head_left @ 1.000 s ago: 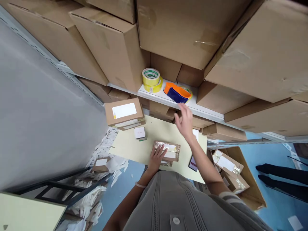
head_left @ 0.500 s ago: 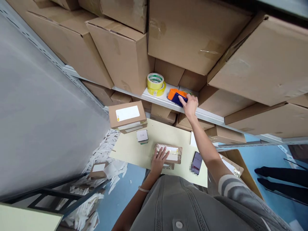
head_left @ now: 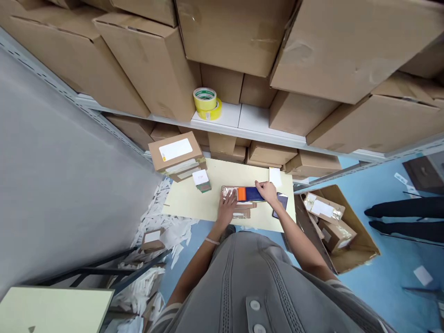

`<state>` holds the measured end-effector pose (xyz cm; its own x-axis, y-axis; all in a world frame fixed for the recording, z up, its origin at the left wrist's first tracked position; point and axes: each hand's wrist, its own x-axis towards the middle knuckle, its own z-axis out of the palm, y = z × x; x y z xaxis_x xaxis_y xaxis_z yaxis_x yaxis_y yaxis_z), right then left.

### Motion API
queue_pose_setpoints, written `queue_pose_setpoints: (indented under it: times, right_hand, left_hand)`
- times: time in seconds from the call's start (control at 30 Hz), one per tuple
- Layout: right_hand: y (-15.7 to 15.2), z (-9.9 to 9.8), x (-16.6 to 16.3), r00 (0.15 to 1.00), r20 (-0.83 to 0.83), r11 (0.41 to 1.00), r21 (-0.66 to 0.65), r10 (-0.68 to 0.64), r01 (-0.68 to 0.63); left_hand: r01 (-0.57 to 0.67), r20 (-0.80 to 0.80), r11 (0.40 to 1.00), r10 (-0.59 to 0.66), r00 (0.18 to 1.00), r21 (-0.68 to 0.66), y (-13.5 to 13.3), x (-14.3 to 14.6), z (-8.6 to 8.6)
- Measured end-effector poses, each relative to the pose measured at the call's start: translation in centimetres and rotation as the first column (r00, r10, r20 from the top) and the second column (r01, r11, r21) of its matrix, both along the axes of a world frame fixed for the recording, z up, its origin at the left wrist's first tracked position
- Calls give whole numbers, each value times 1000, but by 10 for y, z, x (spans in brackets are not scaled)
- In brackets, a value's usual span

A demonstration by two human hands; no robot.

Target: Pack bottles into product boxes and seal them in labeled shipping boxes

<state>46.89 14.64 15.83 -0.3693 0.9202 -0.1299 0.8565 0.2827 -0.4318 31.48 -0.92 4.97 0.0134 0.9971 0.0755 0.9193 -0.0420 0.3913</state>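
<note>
– Two bare hands are being used over the pale table (head_left: 187,203). How is each one being posed?

– The left hand (head_left: 226,209) is being laid palm down, its fingers spread apart, over one end of a taped brown parcel (head_left: 227,189). The right hand (head_left: 267,190) is being curled closed, and the dark-blue end of an orange-and-blue tape dispenser (head_left: 252,194) is being gripped in it.

– And where is the tape dispenser being held?

– Between the two hands: its orange end is being pointed toward the left fingers, just beside them, and its length is being held over the parcel. Whether the parcel is being touched by it cannot be told. A second brown parcel (head_left: 243,213) is being partly covered by the upper one, to the right of the left hand and closer to the body.

– What is being seen near the right hand?

– A phone (head_left: 281,202) is being partly hidden by the right wrist, and a white card (head_left: 275,176) is being seen just beyond that hand. Well to the right of the forearm, parcels (head_left: 324,209) are being held in a large carton (head_left: 362,240).

– And around the left hand?

– A small white-topped box (head_left: 201,179) is being seen beyond it and to its left, with labelled cardboard boxes (head_left: 177,152) being stacked just past that. Farther beyond the hands, two yellow tape rolls (head_left: 209,105) are being supported by a white shelf (head_left: 255,115).
</note>
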Motion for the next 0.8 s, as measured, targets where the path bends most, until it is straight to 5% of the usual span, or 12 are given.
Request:
queue_pose_setpoints:
  times: [0.13,0.23,0.3,0.37,0.47,0.53,0.8]
  right_hand:
    - [-11,-24,15,995,4,995,-15,-97,97]
    - [-10,-29,20,996,1,996,6,-94,94]
    - [-9,-29,21,996,14,997,9,-83,83]
    - [-9,-28,20,996,42,997,6,-73,73]
    - [-10,-25,18,993,100,998,-7,-61,62]
    - [-10,-22,17,989,141,998,-20,-51,55]
    - [-15,-16,14,976,216,1000,-8,-9,11]
  left_hand:
    - [-22,188,1000,24,982,-12,1,1,4]
    - [-111,503,993,120,856,-48,7,5,7]
    - [-206,731,969,238,640,-135,13,9,9]
    - [-262,874,921,365,322,-288,18,12,13]
    - [-213,874,848,467,-130,-485,25,14,21]
    - [-174,830,825,483,-279,-538,27,14,27]
    - [-136,773,773,572,-274,-620,32,10,29]
